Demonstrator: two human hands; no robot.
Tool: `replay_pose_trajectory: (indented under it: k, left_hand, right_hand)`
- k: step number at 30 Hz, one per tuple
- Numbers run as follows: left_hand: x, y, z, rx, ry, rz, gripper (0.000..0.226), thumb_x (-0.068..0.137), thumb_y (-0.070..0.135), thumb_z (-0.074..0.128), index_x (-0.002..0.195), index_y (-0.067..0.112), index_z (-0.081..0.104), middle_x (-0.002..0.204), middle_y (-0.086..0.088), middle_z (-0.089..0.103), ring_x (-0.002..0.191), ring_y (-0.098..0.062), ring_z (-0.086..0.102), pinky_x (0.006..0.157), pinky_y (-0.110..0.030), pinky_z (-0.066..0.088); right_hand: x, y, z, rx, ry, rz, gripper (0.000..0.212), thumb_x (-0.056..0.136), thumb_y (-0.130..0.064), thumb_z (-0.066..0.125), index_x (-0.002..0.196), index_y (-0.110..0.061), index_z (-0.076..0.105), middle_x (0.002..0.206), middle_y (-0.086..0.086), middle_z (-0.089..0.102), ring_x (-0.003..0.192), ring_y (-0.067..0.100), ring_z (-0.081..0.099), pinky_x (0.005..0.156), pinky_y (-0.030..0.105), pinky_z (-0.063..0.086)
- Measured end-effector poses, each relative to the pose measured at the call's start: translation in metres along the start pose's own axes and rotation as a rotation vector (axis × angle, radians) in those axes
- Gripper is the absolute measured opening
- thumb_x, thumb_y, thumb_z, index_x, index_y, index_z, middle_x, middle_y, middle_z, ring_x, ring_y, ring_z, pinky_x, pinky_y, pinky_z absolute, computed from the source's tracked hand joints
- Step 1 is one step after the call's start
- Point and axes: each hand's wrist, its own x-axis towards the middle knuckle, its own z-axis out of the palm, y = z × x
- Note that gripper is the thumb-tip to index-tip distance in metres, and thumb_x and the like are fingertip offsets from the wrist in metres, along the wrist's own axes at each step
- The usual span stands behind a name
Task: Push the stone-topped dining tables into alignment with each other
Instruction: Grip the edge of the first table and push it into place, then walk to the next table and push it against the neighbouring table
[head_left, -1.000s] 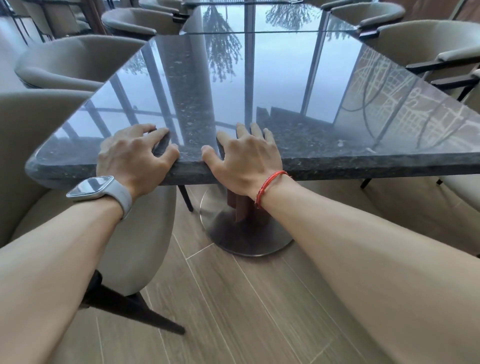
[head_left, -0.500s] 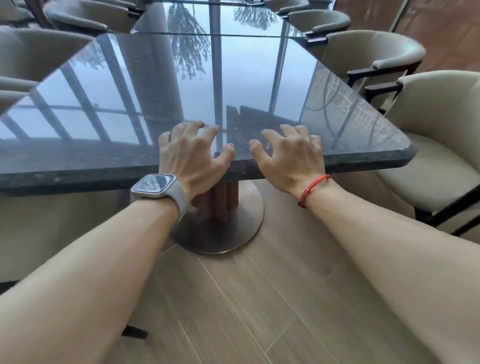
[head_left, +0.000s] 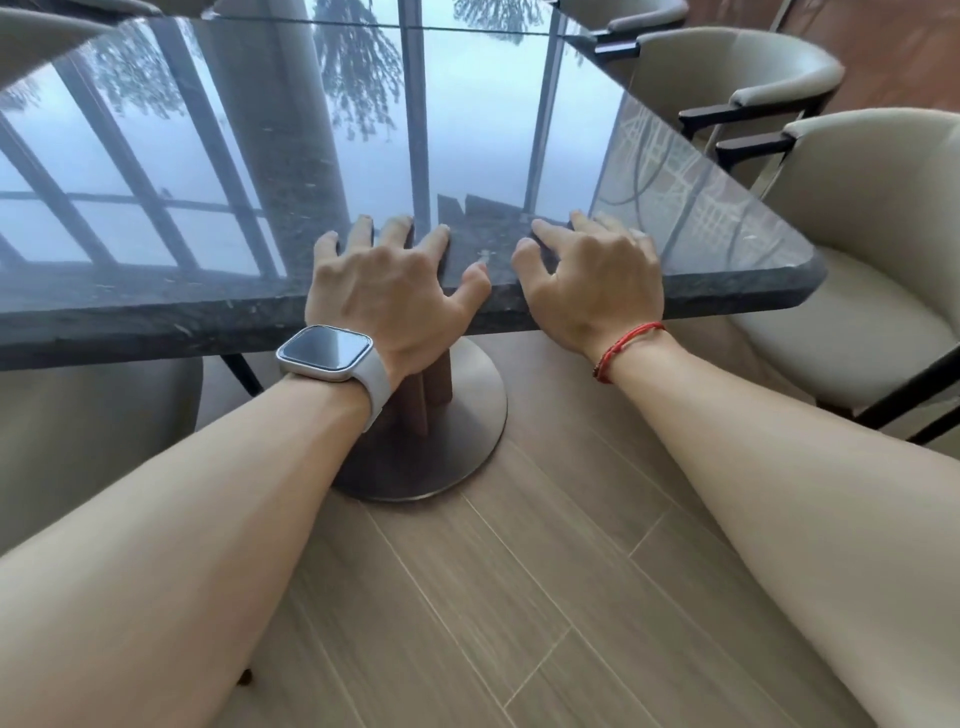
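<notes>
Left grip (head_left: 387, 283) and right grip (head_left: 597, 283), fingers spread, press near edge of dark polished stone-topped bench (head_left: 130, 317); second stone bench (head_left: 483, 13) dead ahead at 12 o'clock.

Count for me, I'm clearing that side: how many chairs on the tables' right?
3. Nearest chair by the near table's corner; second chair behind it; third chair cut off at the top edge. More may be out of frame.

Below you, the pale wood-grain plank floor (head_left: 519, 597) carries the dark polished stone-topped bench (head_left: 467, 130) on its round brushed-metal pedestal base (head_left: 467, 426). Beige cushioned armchairs (head_left: 857, 322) stand just beside its right edge.
</notes>
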Motion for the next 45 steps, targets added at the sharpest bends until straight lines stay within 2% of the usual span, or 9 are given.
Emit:
replay_pose_trajectory:
  k: [14,19,26,31,34,37,39,42,45]
  left_hand:
    - [0.010,0.011,0.007,0.038,0.044,0.022,0.068,0.093,0.063,0.025,0.124,0.022,0.070,0.121,-0.006,0.071,0.109,-0.037,0.063,0.090,-0.046,0.047]
    - [0.009,0.011,0.006,0.030,0.055,0.023,0.067,0.093,0.063,0.028,0.127,0.022,0.069,0.128,-0.008,0.070,0.114,-0.037,0.062,0.093,-0.046,0.046]
    - [0.007,0.009,0.005,-0.043,0.039,-0.007,0.070,0.090,0.067,0.027,0.120,0.022,0.071,0.125,-0.005,0.070,0.114,-0.034,0.060,0.096,-0.046,0.044]
    - [0.008,0.005,-0.003,-0.051,-0.103,-0.017,0.071,0.089,0.071,0.024,0.133,0.029,0.061,0.147,-0.004,0.056,0.135,-0.034,0.047,0.109,-0.050,0.034]
    - [0.010,0.003,-0.012,-0.079,-0.238,-0.012,0.072,0.087,0.074,0.024,0.141,0.035,0.050,0.156,-0.002,0.045,0.145,-0.032,0.034,0.116,-0.052,0.025]
    - [0.017,-0.003,-0.031,-0.265,-0.455,-0.042,0.080,0.084,0.076,0.030,0.152,0.037,0.042,0.166,-0.002,0.031,0.156,-0.031,0.018,0.125,-0.051,0.009]
    - [0.020,-0.008,-0.053,-0.497,-0.515,-0.093,0.083,0.081,0.072,0.038,0.153,0.032,0.045,0.165,-0.002,0.036,0.154,-0.027,0.025,0.126,-0.046,0.015]
    - [0.019,-0.010,-0.093,-0.870,-0.441,-0.188,0.061,0.095,0.054,0.059,0.148,0.025,0.053,0.155,0.001,0.047,0.144,-0.016,0.041,0.114,-0.024,0.027]
    - [0.018,-0.014,-0.139,-1.044,-0.376,-0.239,0.046,0.100,0.041,0.062,0.144,0.026,0.058,0.147,0.008,0.052,0.136,-0.010,0.047,0.111,-0.024,0.032]
  right_hand:
    - [0.008,0.016,0.006,0.058,0.061,-0.045,0.050,0.086,-0.041,0.035,0.100,-0.020,0.078,0.082,0.006,0.067,0.087,0.030,0.060,0.087,0.042,0.043]
    - [0.006,0.017,0.006,0.052,0.082,-0.029,0.048,0.087,-0.041,0.037,0.102,-0.021,0.078,0.093,0.007,0.072,0.096,0.030,0.063,0.091,0.042,0.043]
    - [0.005,0.016,0.004,0.092,0.059,-0.017,0.045,0.088,-0.039,0.039,0.108,-0.023,0.076,0.095,0.004,0.071,0.099,0.030,0.061,0.093,0.042,0.041]
    - [0.005,0.012,0.005,0.098,-0.005,0.049,0.046,0.089,-0.039,0.043,0.123,-0.026,0.071,0.130,0.007,0.068,0.130,0.031,0.055,0.110,0.046,0.035]
    - [0.006,0.003,-0.003,0.077,-0.143,0.113,0.048,0.088,-0.040,0.039,0.124,-0.025,0.067,0.133,0.005,0.065,0.135,0.030,0.050,0.114,0.049,0.030]
    - [0.010,-0.013,-0.030,0.071,-0.320,0.186,0.049,0.091,-0.046,0.039,0.129,-0.025,0.062,0.130,0.008,0.063,0.129,0.031,0.051,0.109,0.048,0.036]
    - [0.012,-0.023,-0.056,0.148,-0.407,0.228,0.050,0.097,-0.047,0.045,0.141,-0.026,0.054,0.136,0.011,0.060,0.128,0.032,0.052,0.106,0.047,0.040]
    - [0.014,-0.039,-0.097,0.314,-0.464,0.286,0.049,0.100,-0.047,0.047,0.146,-0.030,0.049,0.140,0.011,0.058,0.128,0.029,0.052,0.104,0.042,0.042]
    - [0.023,-0.054,-0.145,0.429,-0.457,0.337,0.047,0.100,-0.051,0.047,0.144,-0.035,0.050,0.137,0.007,0.060,0.123,0.024,0.055,0.100,0.038,0.042]
